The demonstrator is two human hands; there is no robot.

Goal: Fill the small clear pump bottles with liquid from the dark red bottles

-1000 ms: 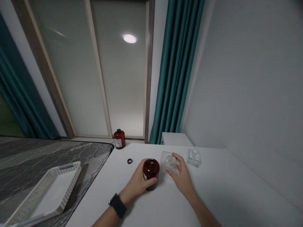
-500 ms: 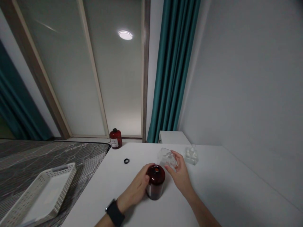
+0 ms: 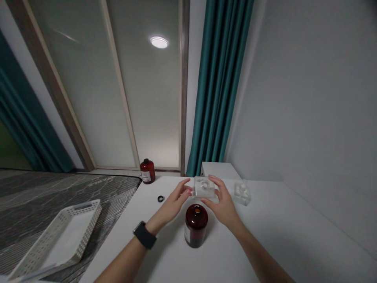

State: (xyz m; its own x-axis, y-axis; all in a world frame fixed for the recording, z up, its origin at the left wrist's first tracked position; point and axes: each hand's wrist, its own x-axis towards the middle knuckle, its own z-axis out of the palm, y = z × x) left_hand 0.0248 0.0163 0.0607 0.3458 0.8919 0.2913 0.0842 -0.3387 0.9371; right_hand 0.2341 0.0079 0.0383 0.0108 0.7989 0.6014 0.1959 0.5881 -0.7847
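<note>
A clear square plastic box (image 3: 204,187) is held above the white table (image 3: 294,243) between both hands. My left hand (image 3: 173,203), with a dark watch on the wrist, touches its left side with extended fingertips. My right hand (image 3: 224,204) grips its right side, fingers curled round the edge. Just below the box stands an uncapped dark red bottle (image 3: 195,225), free of both hands. A small black cap ring (image 3: 160,199) lies on the table to the left.
A second clear box (image 3: 242,192) holding white pieces sits at the right back. Another capped red bottle (image 3: 147,171) stands by the window. A white lattice tray (image 3: 55,239) rests on the grey mattress at left. A wall runs along the right.
My left hand let go of the red bottle and rose to the clear box. My right hand lifted the box up and towards the middle, above the bottle.
</note>
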